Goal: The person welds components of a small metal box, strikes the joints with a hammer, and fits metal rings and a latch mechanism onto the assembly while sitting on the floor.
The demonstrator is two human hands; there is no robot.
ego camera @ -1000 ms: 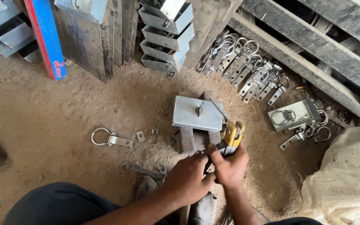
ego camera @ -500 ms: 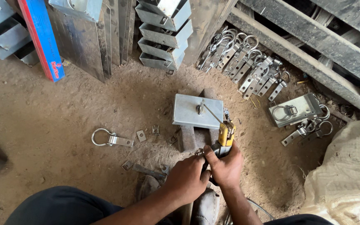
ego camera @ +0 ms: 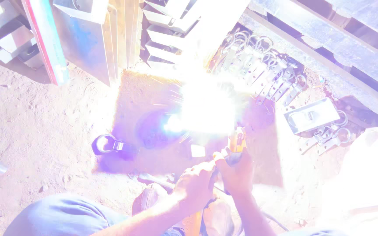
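While glare blazes, hands [ego camera: 217, 177] gripping yellow holder [ego camera: 237, 140]

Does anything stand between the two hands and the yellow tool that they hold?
Nothing visible does. The left hand and the right hand are clasped together on the yellow tool. Just beyond its tip, a white glare hides whatever lies there.

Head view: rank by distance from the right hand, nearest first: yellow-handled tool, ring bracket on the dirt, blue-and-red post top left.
1. yellow-handled tool: gripped by the right hand, just above it.
2. ring bracket: on the dirt, off to the left.
3. blue-and-red post: leaning, top left corner.
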